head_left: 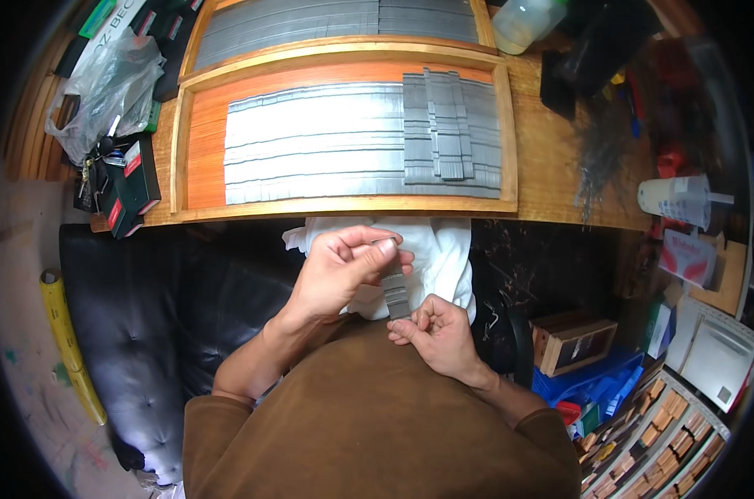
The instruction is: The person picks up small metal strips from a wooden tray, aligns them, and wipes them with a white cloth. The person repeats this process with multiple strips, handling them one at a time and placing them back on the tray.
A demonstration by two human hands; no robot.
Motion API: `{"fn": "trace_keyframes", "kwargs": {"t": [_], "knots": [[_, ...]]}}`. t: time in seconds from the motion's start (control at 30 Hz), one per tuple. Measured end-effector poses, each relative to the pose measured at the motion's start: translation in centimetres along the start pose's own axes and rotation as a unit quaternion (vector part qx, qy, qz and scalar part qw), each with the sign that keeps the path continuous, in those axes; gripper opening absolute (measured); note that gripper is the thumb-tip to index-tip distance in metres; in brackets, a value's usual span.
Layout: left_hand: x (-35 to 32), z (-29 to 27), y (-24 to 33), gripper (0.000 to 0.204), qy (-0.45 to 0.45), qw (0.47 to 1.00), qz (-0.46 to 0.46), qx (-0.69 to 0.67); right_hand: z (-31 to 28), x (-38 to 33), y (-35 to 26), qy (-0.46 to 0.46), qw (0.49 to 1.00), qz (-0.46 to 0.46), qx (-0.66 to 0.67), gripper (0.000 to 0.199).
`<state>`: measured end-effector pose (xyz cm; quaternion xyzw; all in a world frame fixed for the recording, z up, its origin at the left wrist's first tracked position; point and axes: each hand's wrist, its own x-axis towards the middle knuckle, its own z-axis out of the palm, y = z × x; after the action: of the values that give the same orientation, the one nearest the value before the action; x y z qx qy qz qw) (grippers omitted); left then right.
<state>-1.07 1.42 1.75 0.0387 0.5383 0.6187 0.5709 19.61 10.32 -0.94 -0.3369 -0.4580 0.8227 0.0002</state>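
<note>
Grey banded piece [396, 298] is at frame centre, between the two hands, below the tray's near edge. Long axis runs near-vertical in frame, top end leaning slightly left, bottom end slightly right. Can't tell if it's one strip or several stacked.

Left hand [343, 268]: up and left of the piece, thumb and fingers pinched on its top end; fingers cover that end. Right hand [443, 337]: down and right, fingers curled, thumb and finger closed on the bottom end. Hands are apart from each other, linked only by the piece. Neither is clearly nearer, both touch it. Left sits higher in frame, so it's the one closer to the tray.

Wooden tray [343, 206] lies straight up-frame from both hands, on the table [551, 158], long side running left-right. So the piece's axis is roughly square to the tray's near edge. Inside: rows of flat grey strips [310, 141], with a raised overlapping stack [450, 125] toward the right end, its pieces also running up-down in frame. White cloth [439, 254] hangs below the tray edge, behind the piece and the hands.
</note>
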Motion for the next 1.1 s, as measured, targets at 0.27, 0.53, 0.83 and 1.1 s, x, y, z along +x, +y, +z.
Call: {"fn": "trace_keyframes", "kwargs": {"t": [0.27,0.53,0.83,1.1], "knots": [[-0.2,-0.4,-0.7,0.031,0.001,0.994,0.015,-0.112,-0.3,0.4,0.7,0.024,0.996,-0.045,-0.067,0.035],[-0.9,0.8,-1.2,0.028,0.026,0.997,0.056,-0.037,-0.4,0.6,1.0,0.022,0.994,-0.075,-0.072,0.035],[-0.5,0.9,-1.2,0.033,0.019,0.998,0.061,-0.022,-0.3,0.6,0.7,0.023,0.998,-0.042,-0.041,0.034],[0.3,0.5,-0.5,0.023,0.042,0.998,-0.009,-0.037,-0.3,0.7,0.4,0.018,0.998,-0.022,-0.059,0.034]]}}
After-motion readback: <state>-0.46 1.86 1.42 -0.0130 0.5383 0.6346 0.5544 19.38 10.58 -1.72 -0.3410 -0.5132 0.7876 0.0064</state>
